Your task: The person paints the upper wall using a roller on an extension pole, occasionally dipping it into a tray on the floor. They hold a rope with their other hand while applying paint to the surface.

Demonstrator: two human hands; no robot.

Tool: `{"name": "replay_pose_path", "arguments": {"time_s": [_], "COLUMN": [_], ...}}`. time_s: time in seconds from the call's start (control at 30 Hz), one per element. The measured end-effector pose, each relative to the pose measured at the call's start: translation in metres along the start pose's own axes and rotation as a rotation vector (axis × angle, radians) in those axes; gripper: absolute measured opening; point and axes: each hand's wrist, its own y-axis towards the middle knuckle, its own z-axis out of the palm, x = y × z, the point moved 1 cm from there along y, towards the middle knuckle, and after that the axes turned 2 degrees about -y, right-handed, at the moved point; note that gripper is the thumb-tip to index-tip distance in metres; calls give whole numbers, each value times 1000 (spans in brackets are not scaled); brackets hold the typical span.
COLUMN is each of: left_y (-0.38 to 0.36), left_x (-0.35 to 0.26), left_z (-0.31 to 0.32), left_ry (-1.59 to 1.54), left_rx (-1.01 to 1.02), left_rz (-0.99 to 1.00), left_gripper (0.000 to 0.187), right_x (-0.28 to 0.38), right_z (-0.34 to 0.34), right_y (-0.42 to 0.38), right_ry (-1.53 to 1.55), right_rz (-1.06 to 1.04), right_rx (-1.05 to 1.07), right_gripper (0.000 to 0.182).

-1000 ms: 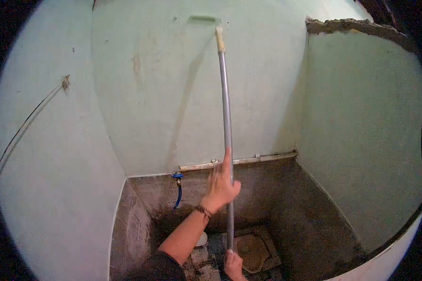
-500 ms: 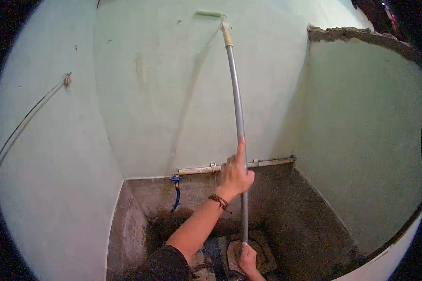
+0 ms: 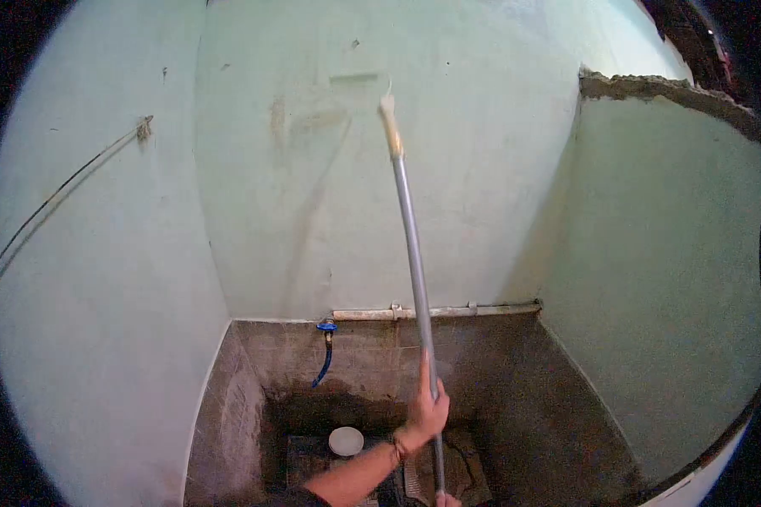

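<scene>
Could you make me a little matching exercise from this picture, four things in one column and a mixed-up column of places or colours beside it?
1. paint roller
2. valve
3. left hand
4. pipe

A. running sideways across the wall
B. around the pole, with a bracelet at the wrist
C. bright blue, with a hose hanging below it
D. at the pole's upper end

Right pairs: 1-D, 2-C, 3-B, 4-A

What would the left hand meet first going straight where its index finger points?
Left hand: probably the pale pipe on the back wall, behind the pole it holds; depth is unclear.
</scene>
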Motion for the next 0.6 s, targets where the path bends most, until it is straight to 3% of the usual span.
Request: {"name": "replay_pose_path", "arguments": {"time_s": [0.03, 0.07, 0.13, 0.17, 0.2, 0.33, 0.4, 0.43, 0.47, 0.53, 0.6], "left_y": [26, 56, 81, 85, 90, 26, 2, 16, 38, 78, 98], "left_x": [-4, -11, -14, -13, -11, 31, 19, 24, 6, -25, -35], "left_z": [0, -7, -22, -25, -28, -27, -29, -19, -23, -34, -39], "left_ry": [15, 100, 180, 43, -93, 89, -54, -107, -32, 39, -93], "left_rx": [-115, -94, -68, -14, 39, 77, 188, 97, 78, 62, 96], "left_rz": [197, 169, 147, 103, 60, 85, -44, 123, 145, 162, 158], "left_gripper": [70, 72, 75, 77, 79, 82, 82, 83, 82, 82, 82], "right_x": [35, 61, 94, 100, 84, 4, 1, 9, 26, 63, 54], "right_z": [14, 23, 40, 44, 45, 45, 38, 36, 35, 29, 25], "right_y": [18, 27, 36, 40, 41, 20, 9, 11, 20, 39, 35], "right_ry": [21, 42, 77, 111, 111, -41, -55, -63, -92, -211, -225], "right_rz": [-200, -401, -342, -283, -289, -85, -116, -206, -400, -999, -843], "right_rx": [-99, -199, -179, -155, -158, -73, -48, -51, -64, -157, -84], "right_gripper": [35, 41, 41, 43, 43, 47, 51, 53, 55, 61, 66]}}
